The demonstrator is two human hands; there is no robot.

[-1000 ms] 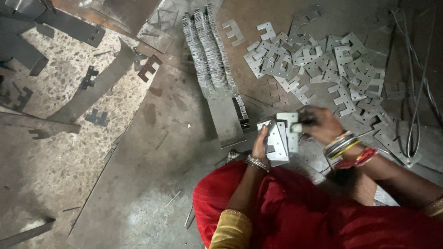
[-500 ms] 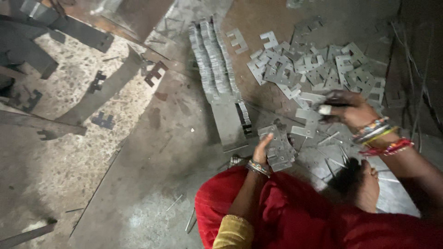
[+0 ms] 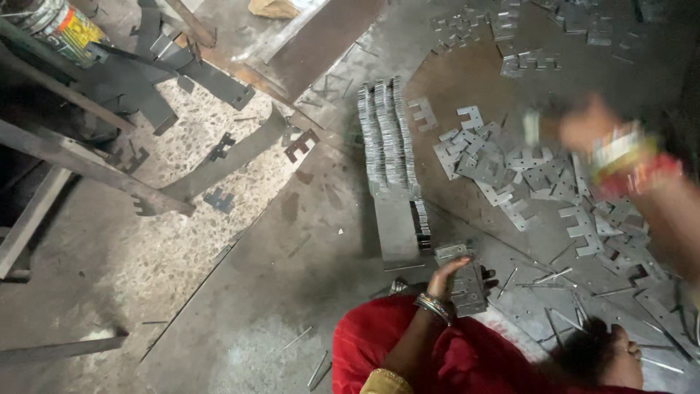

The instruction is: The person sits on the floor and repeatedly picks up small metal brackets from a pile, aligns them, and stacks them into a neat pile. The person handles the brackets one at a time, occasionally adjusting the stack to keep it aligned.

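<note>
My left hand rests against a small stack of flat grey metal brackets held upright on the floor in front of my red-clad knee. My right hand, blurred by motion and wearing bangles, is raised over a scattered heap of loose notched metal brackets; a pale piece seems pinched in its fingers, but the blur hides what it is. Long rows of stacked brackets lie on a metal sheet just beyond my left hand.
Dark metal strips and angle bars lie at the upper left on speckled floor. A painted tin stands in the top left corner. More brackets are strewn at the top right. Thin metal rods lie near my knee.
My right hand has swung up and away from the stack toward the loose heap. My left hand has stayed on the small stack. The view has shifted, showing more floor at the left.
</note>
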